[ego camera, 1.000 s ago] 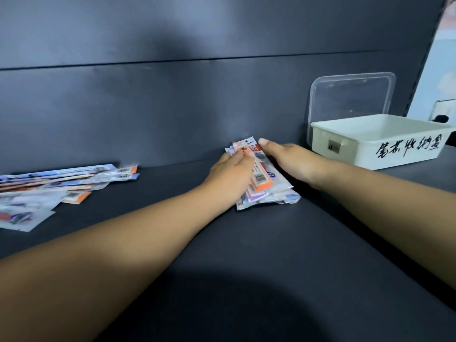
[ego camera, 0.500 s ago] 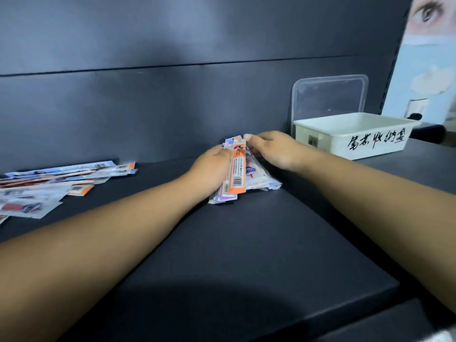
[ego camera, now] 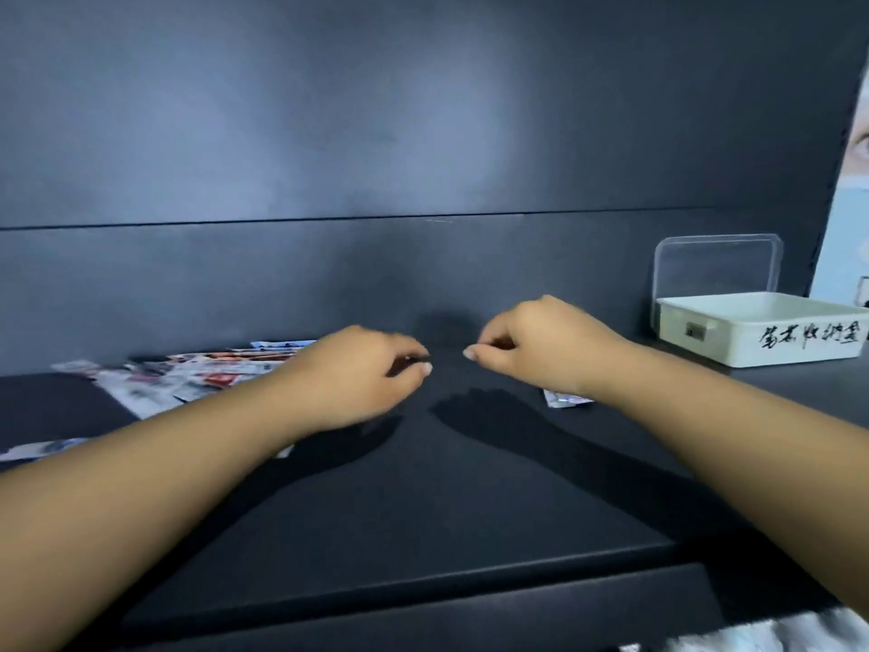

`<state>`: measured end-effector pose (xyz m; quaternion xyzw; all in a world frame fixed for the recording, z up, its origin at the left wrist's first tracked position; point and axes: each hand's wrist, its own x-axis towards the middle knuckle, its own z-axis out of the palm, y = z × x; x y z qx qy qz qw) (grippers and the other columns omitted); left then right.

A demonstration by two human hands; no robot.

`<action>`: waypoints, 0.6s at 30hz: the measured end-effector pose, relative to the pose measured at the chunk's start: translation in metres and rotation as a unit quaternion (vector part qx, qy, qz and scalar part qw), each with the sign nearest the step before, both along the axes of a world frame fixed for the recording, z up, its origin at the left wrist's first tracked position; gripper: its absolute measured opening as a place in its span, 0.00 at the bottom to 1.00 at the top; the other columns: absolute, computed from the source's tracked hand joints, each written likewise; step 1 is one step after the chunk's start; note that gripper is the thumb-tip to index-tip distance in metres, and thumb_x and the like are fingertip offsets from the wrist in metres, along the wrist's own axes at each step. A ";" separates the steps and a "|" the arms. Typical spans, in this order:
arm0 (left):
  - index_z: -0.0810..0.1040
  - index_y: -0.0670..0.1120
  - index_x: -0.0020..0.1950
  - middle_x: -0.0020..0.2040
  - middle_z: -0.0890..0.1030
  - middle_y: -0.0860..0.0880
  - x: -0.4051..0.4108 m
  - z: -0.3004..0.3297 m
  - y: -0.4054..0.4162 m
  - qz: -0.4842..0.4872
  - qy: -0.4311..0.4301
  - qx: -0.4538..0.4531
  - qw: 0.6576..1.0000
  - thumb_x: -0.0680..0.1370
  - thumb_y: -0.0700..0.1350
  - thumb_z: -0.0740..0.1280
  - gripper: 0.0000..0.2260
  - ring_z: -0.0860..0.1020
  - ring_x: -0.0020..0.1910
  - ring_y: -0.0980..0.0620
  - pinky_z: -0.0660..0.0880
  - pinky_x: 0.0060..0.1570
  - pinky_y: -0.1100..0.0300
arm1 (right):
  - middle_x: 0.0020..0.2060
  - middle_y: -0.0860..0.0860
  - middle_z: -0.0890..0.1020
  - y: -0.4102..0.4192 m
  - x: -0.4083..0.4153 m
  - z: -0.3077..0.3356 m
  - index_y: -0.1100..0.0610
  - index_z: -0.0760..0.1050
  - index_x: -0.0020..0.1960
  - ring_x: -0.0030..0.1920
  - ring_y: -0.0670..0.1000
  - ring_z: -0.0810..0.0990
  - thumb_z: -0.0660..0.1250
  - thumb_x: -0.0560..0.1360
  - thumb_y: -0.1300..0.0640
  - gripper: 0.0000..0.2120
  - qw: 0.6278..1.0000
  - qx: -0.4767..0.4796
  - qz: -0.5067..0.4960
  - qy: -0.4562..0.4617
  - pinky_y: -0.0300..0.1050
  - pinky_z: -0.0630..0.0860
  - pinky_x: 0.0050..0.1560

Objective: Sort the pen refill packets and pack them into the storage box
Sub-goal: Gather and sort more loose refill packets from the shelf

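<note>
Left of the left hand [ego camera: 362, 374] lies a spread of printed plastic refill packets [ego camera: 197, 376] on the dark worktop [ego camera: 470, 487] — both grips loosely curled, holding nothing — while beyond the right hand [ego camera: 541, 348], a white lettered plastic storage box [ego camera: 762, 334] stands.

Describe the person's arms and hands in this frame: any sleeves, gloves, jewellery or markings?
Both forearms are bare to the frame edge: no sleeves show. The left hand and right hand wear no gloves, and no rings, watch or wristband show. Fingernails look short and unpainted. No markings are visible.
</note>
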<state>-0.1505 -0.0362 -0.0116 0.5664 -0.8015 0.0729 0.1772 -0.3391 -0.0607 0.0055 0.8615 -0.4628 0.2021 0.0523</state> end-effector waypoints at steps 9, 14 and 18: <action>0.80 0.51 0.51 0.49 0.83 0.50 0.187 0.004 0.057 0.000 -0.063 0.005 0.998 0.76 0.58 0.57 0.16 0.74 0.36 0.60 0.70 0.44 0.61 | 0.44 0.49 0.84 0.039 0.162 0.001 0.53 0.81 0.46 0.46 0.49 0.78 0.65 0.72 0.43 0.14 0.995 0.049 0.084 0.039 0.42 0.73 0.49; 0.81 0.53 0.48 0.47 0.84 0.53 0.269 -0.007 0.063 0.013 -0.042 0.048 0.998 0.66 0.67 0.53 0.25 0.79 0.48 0.54 0.74 0.52 0.55 | 0.43 0.46 0.80 0.042 0.244 -0.018 0.53 0.79 0.49 0.47 0.48 0.76 0.66 0.70 0.43 0.16 0.982 0.146 0.107 0.060 0.40 0.71 0.47; 0.82 0.52 0.47 0.48 0.83 0.54 0.295 -0.004 0.047 0.004 0.009 0.058 0.998 0.71 0.55 0.68 0.10 0.78 0.50 0.56 0.71 0.56 0.61 | 0.43 0.49 0.80 0.034 0.282 -0.020 0.55 0.76 0.49 0.43 0.49 0.75 0.68 0.68 0.42 0.18 0.967 0.220 0.084 0.100 0.43 0.72 0.48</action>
